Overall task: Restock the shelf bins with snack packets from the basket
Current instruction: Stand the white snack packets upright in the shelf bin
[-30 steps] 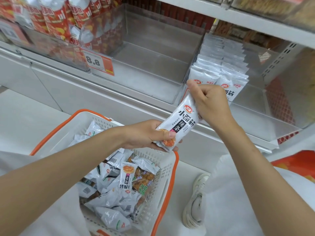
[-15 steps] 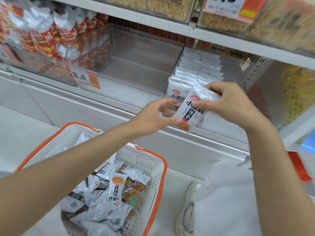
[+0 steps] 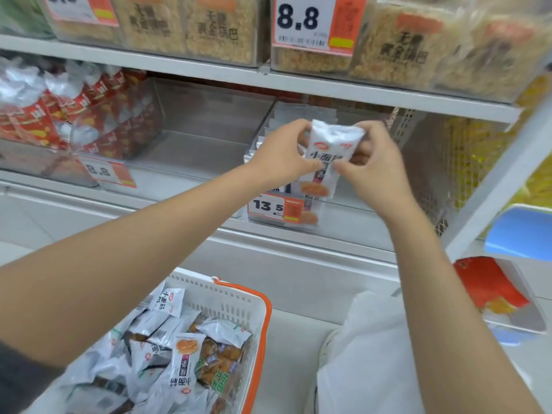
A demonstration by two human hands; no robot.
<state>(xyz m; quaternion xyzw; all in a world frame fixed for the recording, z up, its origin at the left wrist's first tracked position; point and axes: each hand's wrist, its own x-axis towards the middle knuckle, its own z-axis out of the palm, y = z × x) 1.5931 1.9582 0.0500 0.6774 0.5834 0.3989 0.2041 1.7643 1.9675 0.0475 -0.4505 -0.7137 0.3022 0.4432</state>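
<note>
Both hands are clamped on one white packet (image 3: 328,150). The left hand (image 3: 283,156) pinches its left edge and the right hand (image 3: 376,165) its right edge, with the thumbs meeting on the printed front and the fingers curled behind. The packet stands upright with its label facing near, held at the mouth of the clear bin (image 3: 352,215) that carries the 13.5 tag (image 3: 268,206). That pose seems chosen to match the row (image 3: 301,110) of like packets already standing in the bin, so the new one can slot in at the front. Two hands probably keep the limp pouch flat and square as it goes in.

The basket (image 3: 264,321) sits low and near-left, within easy reach, with many more packets heaped in it. Its near part is cut off by the frame edge. Left of the target bin is a second clear bin (image 3: 194,138) with nothing visible in it.

The hands and packet hide most of the row, so how full the bin is cannot be judged. Whether the packet's lower end has passed the bin's front wall is also unclear. The fingers behind the packet are hidden, and the hands are slightly blurred.
</note>
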